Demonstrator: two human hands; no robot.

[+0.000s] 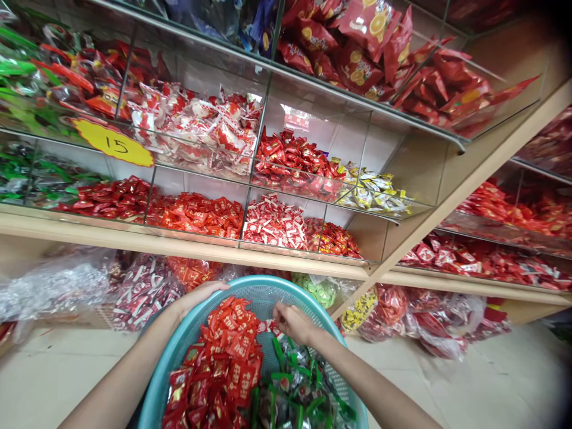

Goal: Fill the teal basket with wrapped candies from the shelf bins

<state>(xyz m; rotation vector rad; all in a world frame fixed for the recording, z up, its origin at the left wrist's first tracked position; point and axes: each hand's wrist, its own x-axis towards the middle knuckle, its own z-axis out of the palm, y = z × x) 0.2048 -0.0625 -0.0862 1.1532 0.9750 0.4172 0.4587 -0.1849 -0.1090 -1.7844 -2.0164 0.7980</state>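
A round teal plastic basket (pixel 346 357) is at the bottom centre, in front of the candy shelves. Red wrapped candies (pixel 232 339) fill its left side, and green and clear wrapped ones (pixel 301 381) lie on its right. My left hand (pixel 203 296) is closed over the basket's upper left rim. Inside the basket, near the far wall, my right hand (pixel 292 322) has its fingers bent together on a small red and white candy packet (pixel 267 326).
Slanting shelves with clear dividers hold many wrapped candies; a yellow tag (pixel 114 143) reads 15. Below the lowest wooden ledge (pixel 179 241) are plastic bags of candy (pixel 145 292) on both sides. A wooden upright (pixel 473 179) runs diagonally at the right.
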